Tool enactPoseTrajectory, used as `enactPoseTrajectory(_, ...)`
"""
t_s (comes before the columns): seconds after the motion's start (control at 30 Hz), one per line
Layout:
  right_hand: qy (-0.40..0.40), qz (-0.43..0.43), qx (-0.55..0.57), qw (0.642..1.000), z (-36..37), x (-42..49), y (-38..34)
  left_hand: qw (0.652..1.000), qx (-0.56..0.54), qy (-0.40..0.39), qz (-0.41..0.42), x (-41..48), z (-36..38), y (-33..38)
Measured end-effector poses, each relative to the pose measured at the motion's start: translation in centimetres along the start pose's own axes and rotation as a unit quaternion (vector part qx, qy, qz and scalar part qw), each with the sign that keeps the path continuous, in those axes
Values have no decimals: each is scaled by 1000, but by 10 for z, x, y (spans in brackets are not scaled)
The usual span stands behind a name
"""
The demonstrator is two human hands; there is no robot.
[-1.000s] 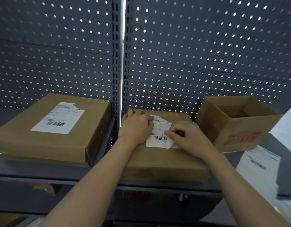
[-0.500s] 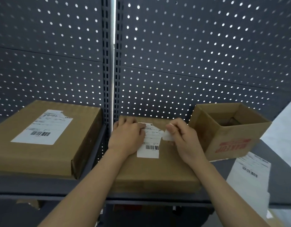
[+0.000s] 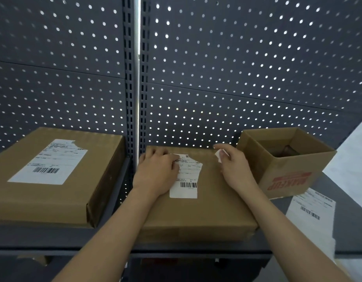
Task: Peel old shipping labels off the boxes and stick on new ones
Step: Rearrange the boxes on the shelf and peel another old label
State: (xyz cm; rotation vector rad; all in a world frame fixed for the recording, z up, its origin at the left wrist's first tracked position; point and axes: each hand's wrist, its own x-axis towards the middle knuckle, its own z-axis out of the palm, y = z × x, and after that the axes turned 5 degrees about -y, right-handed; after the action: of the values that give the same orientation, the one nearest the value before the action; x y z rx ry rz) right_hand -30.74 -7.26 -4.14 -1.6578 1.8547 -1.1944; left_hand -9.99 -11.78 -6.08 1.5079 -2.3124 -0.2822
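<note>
A flat cardboard box [image 3: 206, 212] lies on the shelf in front of me, with a partly torn white shipping label [image 3: 186, 178] on top. My left hand [image 3: 155, 171] rests flat on the box and covers the label's left edge. My right hand [image 3: 233, 167] is lifted over the box's far right corner and pinches a small torn scrap of label [image 3: 218, 156] between thumb and fingers. A second flat box [image 3: 90, 176] with its own torn-cornered label [image 3: 48, 162] sits to the left.
An open cardboard box [image 3: 288, 174] with red print stands at the right, close to my right hand. A sheet of labels [image 3: 310, 210] lies on the grey shelf [image 3: 351, 210] beside it. A perforated dark panel backs the shelf, with an upright post between the two flat boxes.
My right hand has torn a strip off the label's right side and carried the scrap up and to the right, away from the label. My left hand has stayed on the box.
</note>
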Motion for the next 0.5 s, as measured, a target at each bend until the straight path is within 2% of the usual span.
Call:
enactPoseTrajectory(0.1,-44,27,-59,997,0,4,-12,1000,0,0,3,0,0,1)
enactPoseTrajectory(0.23,-91,18,-141,986,3,4,-23,1000,0,-2,2,0,1,0)
enactPoseTrajectory(0.5,-35,-6,-285,958,23,-1,-25,1000,-3,-5,7,-3,0,1)
